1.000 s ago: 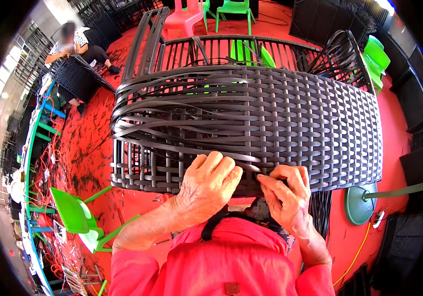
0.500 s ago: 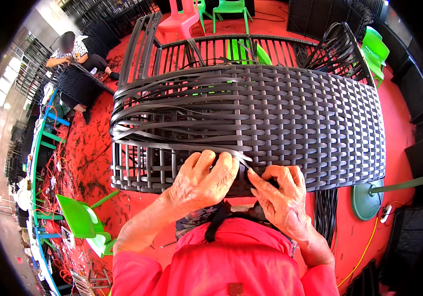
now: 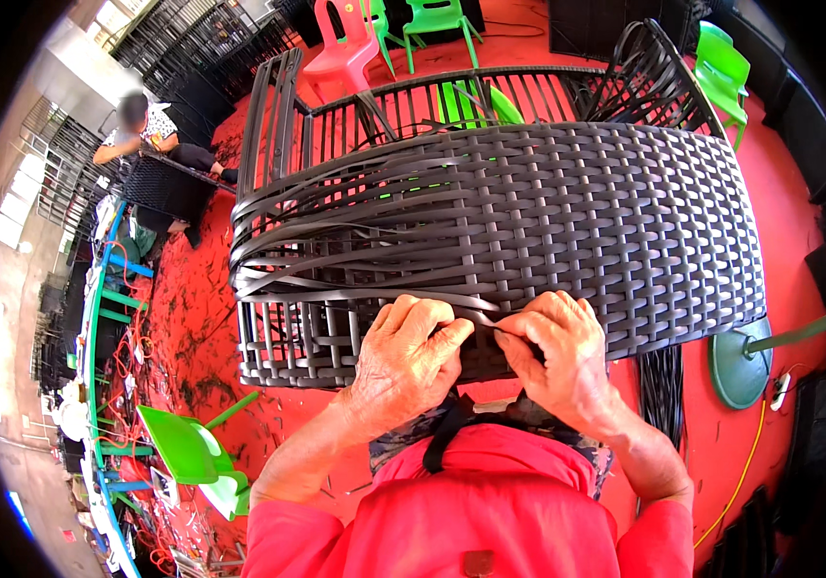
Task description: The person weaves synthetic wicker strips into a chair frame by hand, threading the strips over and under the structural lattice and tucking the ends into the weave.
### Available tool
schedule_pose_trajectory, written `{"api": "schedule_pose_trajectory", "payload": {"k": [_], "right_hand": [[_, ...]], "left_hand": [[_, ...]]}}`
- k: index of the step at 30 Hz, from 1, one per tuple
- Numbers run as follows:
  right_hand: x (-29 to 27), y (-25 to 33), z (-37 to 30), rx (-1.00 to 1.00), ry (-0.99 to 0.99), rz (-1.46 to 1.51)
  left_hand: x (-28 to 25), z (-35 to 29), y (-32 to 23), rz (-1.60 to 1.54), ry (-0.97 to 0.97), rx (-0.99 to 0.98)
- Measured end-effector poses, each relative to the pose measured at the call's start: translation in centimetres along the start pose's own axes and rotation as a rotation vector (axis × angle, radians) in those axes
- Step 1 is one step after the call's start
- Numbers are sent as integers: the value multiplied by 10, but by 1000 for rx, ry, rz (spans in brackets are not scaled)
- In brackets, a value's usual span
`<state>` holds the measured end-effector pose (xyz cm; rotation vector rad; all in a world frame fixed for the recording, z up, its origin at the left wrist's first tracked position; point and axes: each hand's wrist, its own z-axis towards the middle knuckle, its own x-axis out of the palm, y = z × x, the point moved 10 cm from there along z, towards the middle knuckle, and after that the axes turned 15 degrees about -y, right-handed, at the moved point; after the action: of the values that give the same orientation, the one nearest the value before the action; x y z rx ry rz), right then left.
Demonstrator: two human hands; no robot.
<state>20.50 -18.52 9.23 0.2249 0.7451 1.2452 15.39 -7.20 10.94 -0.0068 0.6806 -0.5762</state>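
In front of me lies a dark grey furniture frame with a half-woven panel (image 3: 615, 226) of flat plastic rattan strips. The weave is tight on the right, while several loose strips (image 3: 336, 241) trail over open bars on the left. At the panel's near side, my left hand (image 3: 408, 352) is closed with thumb and bent fingers on a rattan strip (image 3: 475, 313). My right hand (image 3: 562, 356) pinches by the same strip, just right of the left thumb. Its exact end is hidden by the fingers.
A green plastic chair (image 3: 186, 448) stands at the lower left, near a blue and green rack (image 3: 100, 385). Red and green chairs (image 3: 340, 48) are beyond the frame. Another person (image 3: 148, 130) sits at the far left. To the right is a round green base (image 3: 735, 366) with a pole.
The whole view has shifted, with the frame now a little further right and tilted. My left fingers have curled down, and my right fingers have drawn together at the strip.
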Motion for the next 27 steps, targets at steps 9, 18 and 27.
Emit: {"api": "schedule_pose_trajectory", "payload": {"k": [9, 18, 27], "right_hand": [[-4, -24, 2, 281, 302, 396], [-5, -10, -1, 77, 200, 163], [-4, -23, 6, 154, 289, 268]], "left_hand": [[3, 3, -1, 77, 59, -2], [-3, -6, -17, 217, -39, 240], [-4, 7, -4, 50, -42, 18]]}}
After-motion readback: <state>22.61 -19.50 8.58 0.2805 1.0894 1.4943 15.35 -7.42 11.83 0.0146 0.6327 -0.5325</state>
